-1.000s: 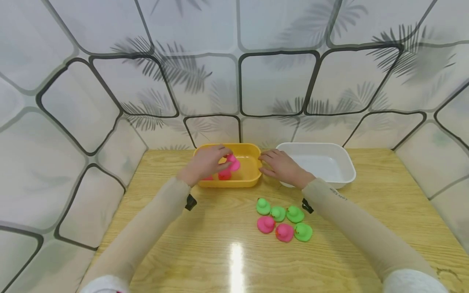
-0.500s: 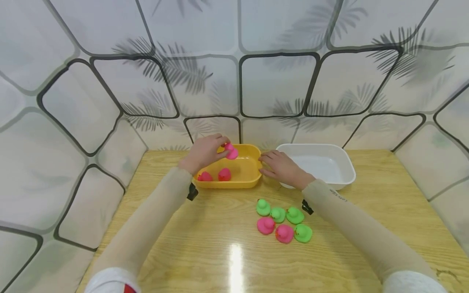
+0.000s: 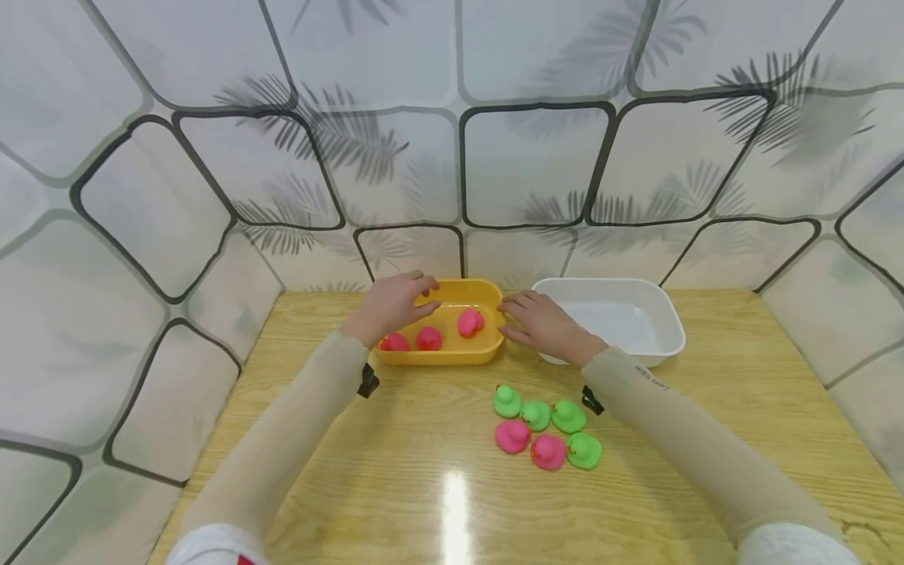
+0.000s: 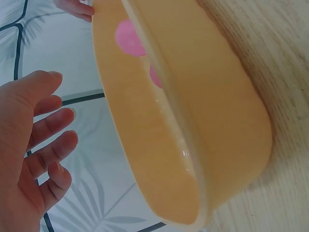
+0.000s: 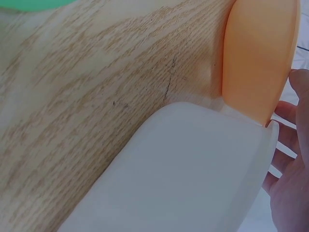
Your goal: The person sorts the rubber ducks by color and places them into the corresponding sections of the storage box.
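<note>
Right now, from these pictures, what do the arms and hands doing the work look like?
They belong to a person: the left hand and right hand are bare. Beige sleeves cover the forearms; the right one carries dark lettering, too small to read. A small black piece sits at each wrist. White cuffs show lower down.

From above, a hand could enter the yellow tray (image 3: 439, 359) between the left hand (image 3: 392, 304) and the right hand (image 3: 544, 323), though a pink duck (image 3: 468, 322) lay there.
</note>
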### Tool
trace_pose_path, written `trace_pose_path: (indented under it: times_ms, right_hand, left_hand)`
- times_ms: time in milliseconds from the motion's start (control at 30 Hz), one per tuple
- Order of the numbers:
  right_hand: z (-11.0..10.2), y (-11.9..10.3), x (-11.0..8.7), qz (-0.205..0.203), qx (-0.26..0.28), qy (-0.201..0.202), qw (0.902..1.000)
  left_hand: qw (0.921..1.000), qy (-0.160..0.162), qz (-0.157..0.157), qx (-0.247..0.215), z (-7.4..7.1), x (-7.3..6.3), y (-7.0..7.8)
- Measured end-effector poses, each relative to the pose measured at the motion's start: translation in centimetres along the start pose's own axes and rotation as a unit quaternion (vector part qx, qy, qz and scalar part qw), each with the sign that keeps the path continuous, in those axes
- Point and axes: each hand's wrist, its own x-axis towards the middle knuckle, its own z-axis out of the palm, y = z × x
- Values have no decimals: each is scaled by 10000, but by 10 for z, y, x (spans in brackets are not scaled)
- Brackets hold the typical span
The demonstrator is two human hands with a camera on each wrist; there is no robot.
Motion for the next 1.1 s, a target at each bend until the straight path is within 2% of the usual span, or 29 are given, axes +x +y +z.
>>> trace_pose_path:
  times_ms: [267, 500, 633, 833, 1100]
  right_hand:
    - [-1, 0, 0, 55, 64, -91, 9999]
    - [1, 1, 1, 33, 40, -69, 10000]
    - [2, 2, 0, -20, -23, 3, 10000]
    - [1, 2, 0, -65, -36, 25, 10000]
    - [2, 2, 1, -63, -67, 43, 9999]
  left_hand:
    - [10000, -40, 15, 59, 5, -13, 3]
    - [9986, 280, 440, -61, 11, -22, 9]
    - [9973, 417, 599, -79, 15, -28, 17]
    - [9937, 617, 911, 210, 20, -39, 33]
    - [9913, 563, 1167, 248, 29, -50, 52]
